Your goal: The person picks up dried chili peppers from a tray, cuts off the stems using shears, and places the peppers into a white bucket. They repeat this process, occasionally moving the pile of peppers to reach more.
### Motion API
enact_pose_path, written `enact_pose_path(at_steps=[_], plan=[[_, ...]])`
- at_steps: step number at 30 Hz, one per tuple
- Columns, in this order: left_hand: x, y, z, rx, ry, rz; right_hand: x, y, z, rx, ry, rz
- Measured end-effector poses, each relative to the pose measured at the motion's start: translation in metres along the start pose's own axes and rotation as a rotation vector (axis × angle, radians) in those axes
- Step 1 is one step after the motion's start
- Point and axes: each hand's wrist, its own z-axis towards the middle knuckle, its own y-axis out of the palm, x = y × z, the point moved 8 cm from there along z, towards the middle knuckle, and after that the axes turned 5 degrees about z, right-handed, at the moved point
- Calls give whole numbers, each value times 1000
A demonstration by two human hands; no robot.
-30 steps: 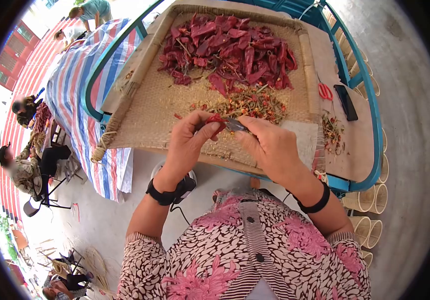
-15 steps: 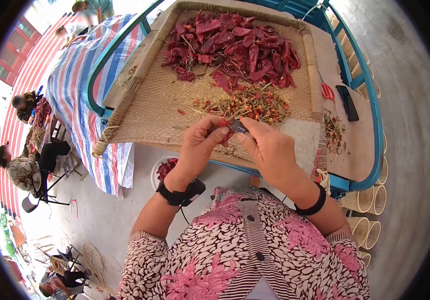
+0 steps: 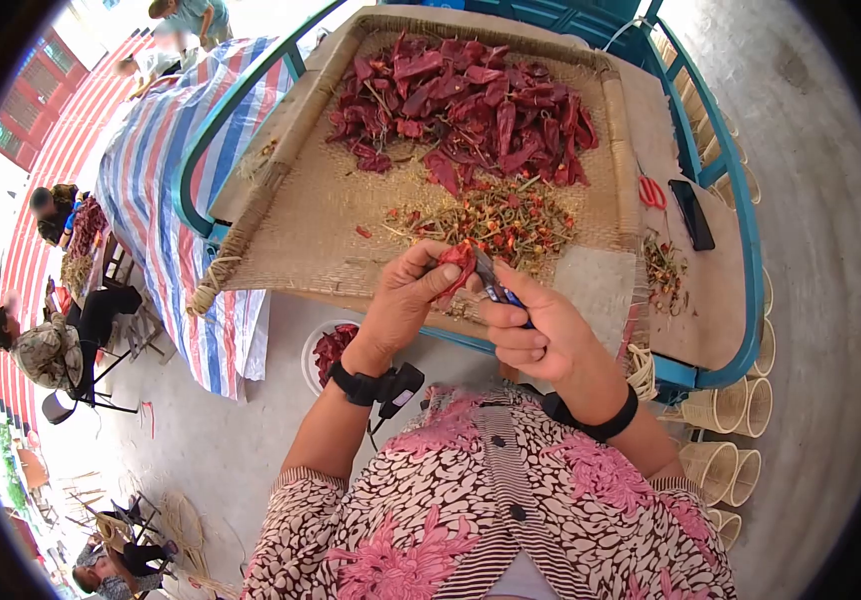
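Observation:
Above the near edge of a woven tray (image 3: 301,215), my left hand (image 3: 401,300) pinches a dried red chili pepper (image 3: 459,268) between thumb and fingers. My right hand (image 3: 541,328) is wrapped round a small tool with a dark metal head and a blue-and-black handle (image 3: 497,287). The tool's head is beside the pepper's upper right end; I cannot tell whether it is cutting. Just beyond both hands lies a pile of cut stems and seedy bits (image 3: 501,220). Farther back on the tray is a big heap of dried red peppers (image 3: 466,100).
Right of the tray lie red-handled scissors (image 3: 653,192), a phone (image 3: 692,214) and stem scraps (image 3: 665,262). A teal metal rail (image 3: 747,240) surrounds the cart. Below left stands a white bucket (image 3: 310,358) with red pepper pieces. Several people sit or stand at left.
My right hand has turned, so the fingers curled round the tool's handle now show. The pepper in my left hand is raised and shows more fully.

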Motion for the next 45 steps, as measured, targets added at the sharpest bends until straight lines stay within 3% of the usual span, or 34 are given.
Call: enact_pose_path(at_steps=[1,4,5,8,10,12,14,17,18,20,21,24,25,28,31,34,38,41,45], plan=[[-4,-3,2,22,-13,29,0,-3,2,4,16,60],[-5,-4,6,-11,-74,227,-13,-20,-2,231,-222,-301],[-1,-6,7,8,-101,429,-14,-25,-2,274,-272,-363],[26,13,12,-136,196,996,-14,-42,2,363,-371,-497],[29,17,17,-206,129,1171,-13,-48,5,375,-370,-512],[30,24,19,-298,137,1450,-3,-50,9,315,-252,-333],[37,29,18,-374,161,1540,11,-50,10,258,-111,-97],[26,21,20,-616,67,1675,17,-41,12,252,-68,-58],[20,16,17,-722,11,1717,-3,-48,11,245,-198,32],[26,11,-2,-734,-47,1474,-55,-75,2,230,-460,209],[29,10,-6,-741,-75,1354,-58,-69,-7,238,-389,150],[37,-28,30,-288,-124,1355,-34,-60,8,209,-214,142],[36,-29,42,-279,-86,1164,-32,-59,16,132,-175,238],[15,-68,88,-38,-131,1131,-33,-67,24,167,-124,414],[14,-75,122,23,-249,1120,-29,-81,28,144,-48,381],[3,-78,145,56,-323,1027,-36,-81,24,181,-140,286],[-15,-90,165,41,-195,1177,-42,-79,18,164,-165,231],[-38,-103,174,28,-314,973,-44,-86,14,139,-149,203],[-27,-94,168,86,-270,857,-53,-82,0,219,-255,45]])
